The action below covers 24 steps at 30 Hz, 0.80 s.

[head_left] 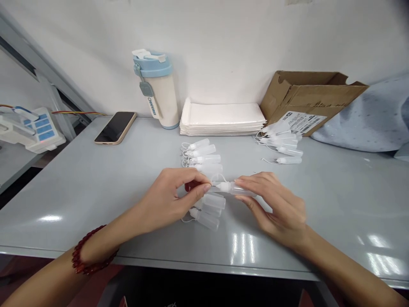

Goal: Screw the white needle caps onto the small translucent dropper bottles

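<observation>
My right hand (pixel 275 204) holds a small clear plastic dropper bottle (pixel 243 189) on its side, thumb below and fingers above. The bottle's white nozzle points left, toward my left hand (pixel 179 192). Thumb and forefinger of that hand are pinched at the nozzle's end, on what looks like the small tethered cap (pixel 213 183); a thin strap arches from it to the bottle neck. Beneath and behind my left fingers lies a column of similar dropper bottles (pixel 206 159), partly hidden by the hand. Nearer the front edge, another bottle (pixel 207 219) from this column shows.
More dropper bottles (pixel 289 160) lie at the right, before an open cardboard box (pixel 315 96). Along the wall stand a stack of white envelopes (pixel 223 117) and a blue-lidded tumbler (pixel 164 98). A phone (pixel 115 127) lies at left; grey fabric (pixel 367 119) bulges at right.
</observation>
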Motion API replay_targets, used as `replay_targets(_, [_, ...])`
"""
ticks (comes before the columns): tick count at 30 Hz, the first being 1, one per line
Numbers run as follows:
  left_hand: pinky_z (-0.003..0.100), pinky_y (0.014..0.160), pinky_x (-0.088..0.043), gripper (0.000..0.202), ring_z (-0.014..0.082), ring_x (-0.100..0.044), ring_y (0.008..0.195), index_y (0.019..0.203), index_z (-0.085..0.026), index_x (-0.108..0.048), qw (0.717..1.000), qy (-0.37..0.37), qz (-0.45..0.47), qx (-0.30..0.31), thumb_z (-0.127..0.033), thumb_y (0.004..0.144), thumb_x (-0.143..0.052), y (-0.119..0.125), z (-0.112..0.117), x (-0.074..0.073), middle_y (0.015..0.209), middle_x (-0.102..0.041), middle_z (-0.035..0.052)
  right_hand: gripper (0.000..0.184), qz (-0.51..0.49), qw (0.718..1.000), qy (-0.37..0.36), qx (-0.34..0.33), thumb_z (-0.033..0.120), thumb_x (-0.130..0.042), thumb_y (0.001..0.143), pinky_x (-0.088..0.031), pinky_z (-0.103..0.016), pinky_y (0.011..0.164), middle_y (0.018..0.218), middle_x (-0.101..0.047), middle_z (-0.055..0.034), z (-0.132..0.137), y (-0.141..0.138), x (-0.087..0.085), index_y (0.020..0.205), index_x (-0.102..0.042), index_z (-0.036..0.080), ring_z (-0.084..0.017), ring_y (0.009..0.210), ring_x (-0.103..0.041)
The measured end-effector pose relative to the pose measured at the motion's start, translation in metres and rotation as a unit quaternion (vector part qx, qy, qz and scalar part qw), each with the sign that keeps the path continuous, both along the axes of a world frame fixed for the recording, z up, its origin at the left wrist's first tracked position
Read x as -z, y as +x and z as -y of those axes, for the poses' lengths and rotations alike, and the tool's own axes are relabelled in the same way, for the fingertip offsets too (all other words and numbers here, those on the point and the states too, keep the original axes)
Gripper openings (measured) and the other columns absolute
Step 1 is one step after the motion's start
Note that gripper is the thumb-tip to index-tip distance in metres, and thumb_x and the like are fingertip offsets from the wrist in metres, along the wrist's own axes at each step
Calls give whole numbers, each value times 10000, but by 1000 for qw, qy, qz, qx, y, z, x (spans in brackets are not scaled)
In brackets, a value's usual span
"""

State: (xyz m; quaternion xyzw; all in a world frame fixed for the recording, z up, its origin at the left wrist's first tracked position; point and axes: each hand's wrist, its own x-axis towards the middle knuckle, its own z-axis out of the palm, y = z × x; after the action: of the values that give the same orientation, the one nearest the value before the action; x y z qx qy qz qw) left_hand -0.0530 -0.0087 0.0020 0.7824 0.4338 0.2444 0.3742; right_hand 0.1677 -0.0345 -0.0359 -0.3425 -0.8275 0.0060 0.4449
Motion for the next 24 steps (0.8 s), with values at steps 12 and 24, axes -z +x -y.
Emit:
replay_targets(12, [219, 590, -417, 177, 103, -496, 607, 756, -154, -606, 999, -22, 1, 27, -207, 875, -485, 3, 1, 3, 641, -562, -17, 313, -25, 1000, 17, -8, 7, -637, 752, -533, -343, 567, 794, -701, -99, 4, -4, 3, 1038, -621, 136, -189, 687, -625])
replay_targets(24, [216, 584, -398, 170, 96, -479, 602, 757, -154, -597, 999, -8, -4, 50, -190, 873, -478, 2, 1, 3, 648, -554, -21, 314, -18, 999, 14, -23, 1, -648, 746, -525, -342, 573, 793, -698, -107, 3, -5, 3, 1035, -620, 120, -184, 681, -612])
